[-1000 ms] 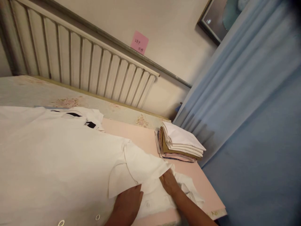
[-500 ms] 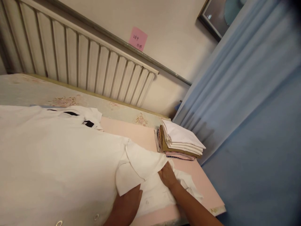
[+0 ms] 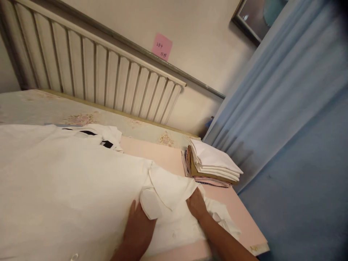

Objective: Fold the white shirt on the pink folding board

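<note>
A white shirt [image 3: 81, 188] lies spread over the left and middle of the table, its collar [image 3: 176, 185] toward the right. At the collar's near point, my left hand [image 3: 141, 228] grips the cloth, which curls up in front of the fingers. One finger lies along the shirt front, and the other fingertips are partly hidden. My right hand [image 3: 196, 204] is closed on the collar's far corner, its fingertips tucked beneath the edge. More rumpled white cloth [image 3: 224, 217] lies under and beyond my right wrist.
A stack of folded clothes [image 3: 214, 163] stands at the table's far right, white ones on top. Blue curtains [image 3: 285, 119] hang along the right side. Behind the floral table cover [image 3: 141, 125] is a radiator [image 3: 103, 76]. A pink note [image 3: 162, 46] is above it.
My left hand has shifted left and slightly up, and the near collar point now curls upward. My right hand keeps its hold at the far corner. The view has moved slightly.
</note>
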Available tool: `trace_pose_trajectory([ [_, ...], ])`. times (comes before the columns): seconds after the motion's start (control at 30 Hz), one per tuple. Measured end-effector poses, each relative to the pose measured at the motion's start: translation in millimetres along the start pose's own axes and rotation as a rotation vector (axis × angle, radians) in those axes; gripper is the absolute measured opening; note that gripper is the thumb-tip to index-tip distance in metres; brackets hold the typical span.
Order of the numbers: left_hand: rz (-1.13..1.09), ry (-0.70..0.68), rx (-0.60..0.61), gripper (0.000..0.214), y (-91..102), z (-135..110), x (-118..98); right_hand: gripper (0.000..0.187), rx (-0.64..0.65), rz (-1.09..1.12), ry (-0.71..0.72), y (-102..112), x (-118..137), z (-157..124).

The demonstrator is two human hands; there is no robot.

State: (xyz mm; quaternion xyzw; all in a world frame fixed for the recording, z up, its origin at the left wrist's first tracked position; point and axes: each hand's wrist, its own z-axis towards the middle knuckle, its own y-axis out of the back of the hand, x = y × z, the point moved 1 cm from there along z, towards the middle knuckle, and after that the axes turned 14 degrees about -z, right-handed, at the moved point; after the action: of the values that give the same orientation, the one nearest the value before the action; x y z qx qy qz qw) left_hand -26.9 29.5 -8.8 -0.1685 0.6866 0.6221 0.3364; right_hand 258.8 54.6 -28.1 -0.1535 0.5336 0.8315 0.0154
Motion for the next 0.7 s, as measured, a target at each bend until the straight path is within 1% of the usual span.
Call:
trace_pose_trajectory([
  [0.07,0.114,-0.051,-0.021,0.05,15.2,7,10,0.044,-0.003,0.006,-0.007,0,0,0],
  [0.13,0.193,-0.002,-0.075,0.047,30.9,15,19,0.044,0.0,0.008,-0.006,0,0,0],
  [0.2,0.19,0.051,-0.143,0.045,42.6,22,25,0.044,-0.002,0.009,-0.004,0,0,-1],
  [0.27,0.128,0.049,-0.181,0.044,46.8,28,27,0.044,-0.01,0.005,-0.001,-1,0,-1],
  [0.33,0.057,0.007,-0.179,0.043,43.5,33,27,0.044,-0.026,-0.004,0.003,-3,-1,-2],
  [0.47,-0.021,-0.092,-0.155,0.04,27.8,38,25,0.046,-0.053,-0.019,0.015,-8,-2,-4],
  [0.6,0.014,-0.215,-0.121,0.04,18.1,37,23,0.046,-0.047,-0.023,0.016,-9,-2,-4],
  [0.7,0.081,-0.239,-0.096,0.042,13.6,37,24,0.046,-0.04,-0.022,0.025,-7,-1,-3],
])
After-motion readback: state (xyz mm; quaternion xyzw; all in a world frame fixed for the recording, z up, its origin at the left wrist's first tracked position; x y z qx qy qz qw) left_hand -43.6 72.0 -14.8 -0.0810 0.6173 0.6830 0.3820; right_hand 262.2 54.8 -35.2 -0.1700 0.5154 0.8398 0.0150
